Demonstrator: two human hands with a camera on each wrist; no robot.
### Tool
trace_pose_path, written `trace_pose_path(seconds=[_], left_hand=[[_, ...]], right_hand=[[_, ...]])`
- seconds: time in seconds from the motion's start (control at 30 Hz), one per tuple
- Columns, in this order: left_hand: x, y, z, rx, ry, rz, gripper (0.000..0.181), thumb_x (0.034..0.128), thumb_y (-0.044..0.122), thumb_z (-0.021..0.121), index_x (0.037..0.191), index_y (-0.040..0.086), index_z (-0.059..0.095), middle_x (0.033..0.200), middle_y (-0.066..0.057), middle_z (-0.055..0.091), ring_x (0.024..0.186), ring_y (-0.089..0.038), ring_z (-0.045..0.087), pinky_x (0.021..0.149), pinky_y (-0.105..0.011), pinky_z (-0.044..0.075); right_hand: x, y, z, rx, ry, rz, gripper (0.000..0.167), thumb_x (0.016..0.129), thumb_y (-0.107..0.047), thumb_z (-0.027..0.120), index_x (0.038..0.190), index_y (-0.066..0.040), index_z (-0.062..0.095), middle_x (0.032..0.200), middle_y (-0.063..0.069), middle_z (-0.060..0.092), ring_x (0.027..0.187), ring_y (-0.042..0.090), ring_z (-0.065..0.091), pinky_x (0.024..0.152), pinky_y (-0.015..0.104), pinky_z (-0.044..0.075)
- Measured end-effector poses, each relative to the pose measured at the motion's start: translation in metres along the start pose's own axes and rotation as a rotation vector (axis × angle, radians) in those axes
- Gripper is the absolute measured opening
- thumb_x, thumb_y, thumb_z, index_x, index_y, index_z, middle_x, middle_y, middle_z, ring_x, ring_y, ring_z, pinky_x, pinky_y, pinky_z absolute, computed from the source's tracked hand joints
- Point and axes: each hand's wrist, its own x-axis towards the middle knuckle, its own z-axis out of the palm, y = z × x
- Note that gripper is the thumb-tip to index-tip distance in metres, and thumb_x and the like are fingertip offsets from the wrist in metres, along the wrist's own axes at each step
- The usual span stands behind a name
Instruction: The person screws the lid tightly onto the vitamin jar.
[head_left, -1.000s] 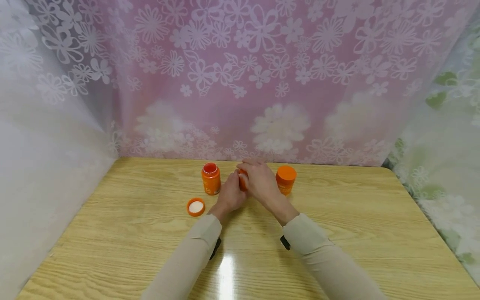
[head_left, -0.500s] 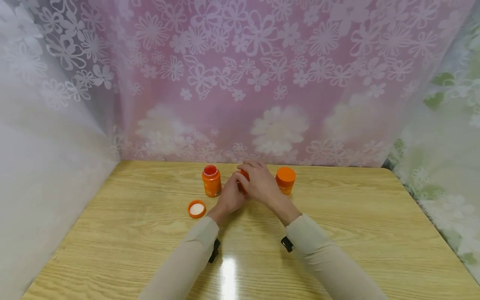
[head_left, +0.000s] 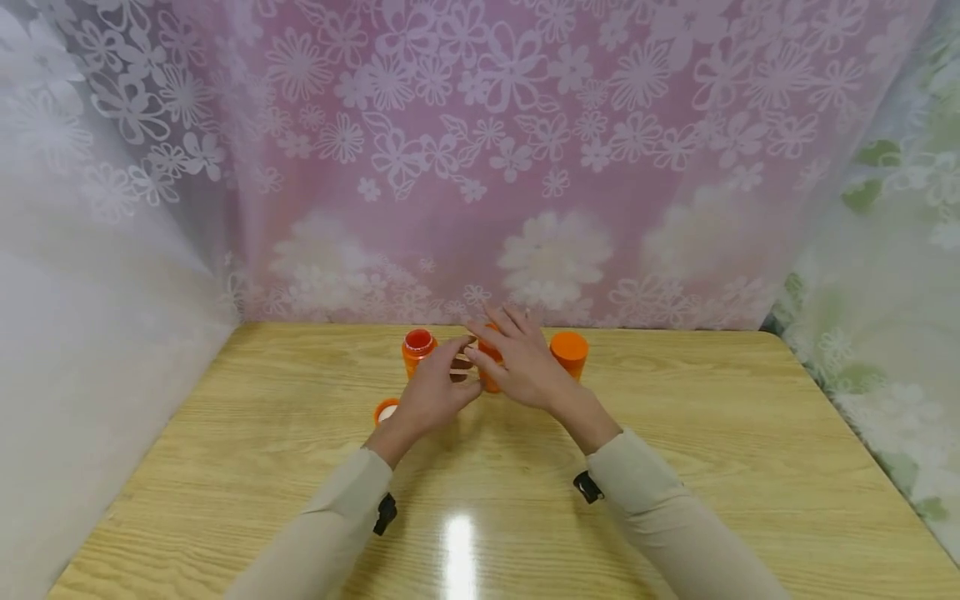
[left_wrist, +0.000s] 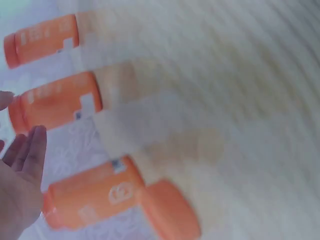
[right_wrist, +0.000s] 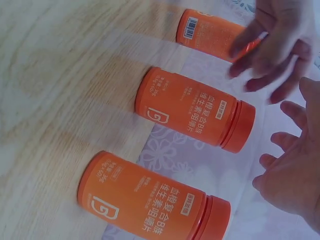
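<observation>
An orange supplement bottle (head_left: 491, 381) with its cap on stands upright in the middle. My right hand (head_left: 521, 358) hovers at its top with spread fingers; the right wrist view shows a gap between this hand (right_wrist: 295, 165) and the cap (right_wrist: 240, 126). Left of that bottle is my left hand (head_left: 433, 390), fingers loosely bent and holding nothing. Behind it stands an uncapped orange bottle (head_left: 415, 348), partly hidden. Its loose orange cap (head_left: 385, 408), white inside, lies upturned on the table, partly covered by the left wrist.
A third orange bottle (head_left: 570, 350), capped, stands right of the right hand. All sit near the back edge of the wooden table (head_left: 675, 433). A pink flowered curtain (head_left: 420, 217) hangs behind, with pale curtains at both sides.
Both hands gripped the middle bottle earlier. The left hand has let go and moved left and toward me. The right hand's fingers have spread and come off the cap.
</observation>
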Motion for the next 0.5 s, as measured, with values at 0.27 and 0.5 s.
trace_pose_path(seconds=[0.27,0.5], left_hand=[[-0.008,0.002,-0.049,0.316,0.196,0.121,0.055,0.0844,0.027,0.073,0.132,0.010,0.053,0.119,-0.009,0.062,0.094,-0.025,0.064,0.074,-0.041,0.053],[-0.007,-0.014,-0.084,0.491,0.151,0.069,0.069,0.0828,0.045,0.069,0.139,0.013,0.046,0.134,-0.012,0.048,0.107,-0.035,0.056,0.082,-0.051,0.049]], right_hand=[[-0.008,-0.006,-0.003,-0.012,0.030,-0.027,0.052,0.101,-0.044,0.042,0.148,-0.023,0.037,0.157,0.007,0.018,0.142,0.034,0.011,0.112,0.055,0.003],[-0.017,-0.016,-0.004,-0.053,0.004,-0.036,0.054,0.100,-0.046,0.042,0.149,-0.023,0.036,0.158,0.007,0.015,0.143,0.032,0.009,0.113,0.052,0.011]])
